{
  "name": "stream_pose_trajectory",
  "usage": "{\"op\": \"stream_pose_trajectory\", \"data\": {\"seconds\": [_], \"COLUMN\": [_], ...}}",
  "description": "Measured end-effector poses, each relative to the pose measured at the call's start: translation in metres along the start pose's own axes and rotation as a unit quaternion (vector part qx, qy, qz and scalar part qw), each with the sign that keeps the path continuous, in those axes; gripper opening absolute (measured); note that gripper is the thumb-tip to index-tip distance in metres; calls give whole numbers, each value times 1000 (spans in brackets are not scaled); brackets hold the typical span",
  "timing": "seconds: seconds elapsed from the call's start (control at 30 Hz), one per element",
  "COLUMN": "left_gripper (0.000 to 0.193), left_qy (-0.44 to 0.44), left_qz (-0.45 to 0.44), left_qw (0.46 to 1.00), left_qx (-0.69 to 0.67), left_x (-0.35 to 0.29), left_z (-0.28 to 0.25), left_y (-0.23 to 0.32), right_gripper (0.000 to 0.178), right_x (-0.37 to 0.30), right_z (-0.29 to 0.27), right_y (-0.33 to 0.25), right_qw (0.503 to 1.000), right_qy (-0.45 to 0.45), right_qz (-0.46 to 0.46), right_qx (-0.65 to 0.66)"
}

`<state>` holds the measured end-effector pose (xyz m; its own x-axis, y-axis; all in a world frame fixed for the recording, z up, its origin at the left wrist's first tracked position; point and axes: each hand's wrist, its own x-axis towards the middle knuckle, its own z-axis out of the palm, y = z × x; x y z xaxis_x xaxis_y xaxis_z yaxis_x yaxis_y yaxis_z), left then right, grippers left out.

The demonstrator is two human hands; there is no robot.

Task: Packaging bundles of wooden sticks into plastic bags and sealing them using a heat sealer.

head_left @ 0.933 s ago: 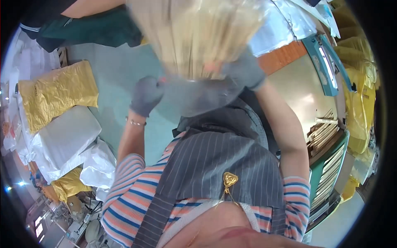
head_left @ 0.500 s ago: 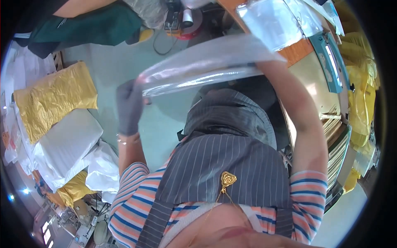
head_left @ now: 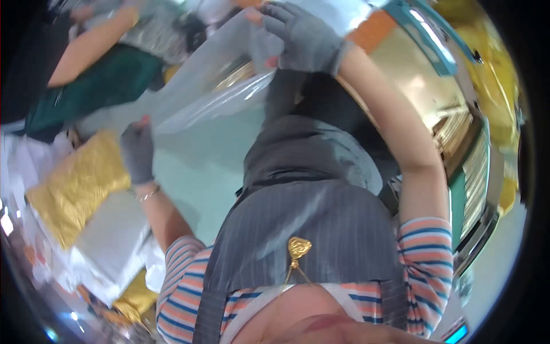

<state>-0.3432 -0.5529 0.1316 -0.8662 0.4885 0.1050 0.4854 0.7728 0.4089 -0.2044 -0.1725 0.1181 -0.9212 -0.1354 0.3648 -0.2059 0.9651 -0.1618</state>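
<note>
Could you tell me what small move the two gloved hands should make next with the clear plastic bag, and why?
Probably draw the hands a little further apart to pull the bag taut. The right hand grips the clear plastic bag high at one end and the left hand holds its lower end, yet the film between them looks creased and slack, so it likely needs tightening before anything else.

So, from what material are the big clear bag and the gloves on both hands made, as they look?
The clear bag looks like thin plastic film: it is see-through, glossy and creased. The gloves on the left hand and the right hand look like grey knitted fabric with a matt finish; some fingertips show bare, so they may be fingerless. The blur leaves the exact weave unclear.
</note>
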Motion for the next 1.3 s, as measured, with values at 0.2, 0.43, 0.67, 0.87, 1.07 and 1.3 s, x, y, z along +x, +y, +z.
{"op": "stream_pose_trajectory", "data": {"seconds": [0.2,0.43,0.67,0.87,1.07,1.3], "left_gripper": [30,23,30,40,49,54], "left_qy": [155,-239,-230,-198,-207,-166], "left_qz": [112,433,530,563,573,614], "left_qw": [935,809,774,756,743,722], "left_qx": [-297,-318,-260,-269,-278,-272], "left_x": [37,9,-7,-19,-44,-52], "left_z": [-11,154,310,350,377,387], "left_y": [139,359,454,511,556,559], "right_gripper": [60,64,89,93,50,73], "right_x": [-191,-352,-421,-516,-468,-657], "right_z": [-30,-54,-151,-131,-214,-315], "right_y": [15,-24,96,138,113,38], "right_qw": [875,726,578,422,563,380], "right_qy": [161,235,211,313,370,343], "right_qz": [456,637,768,848,645,815], "right_qx": [7,-107,-177,65,360,-272]}}
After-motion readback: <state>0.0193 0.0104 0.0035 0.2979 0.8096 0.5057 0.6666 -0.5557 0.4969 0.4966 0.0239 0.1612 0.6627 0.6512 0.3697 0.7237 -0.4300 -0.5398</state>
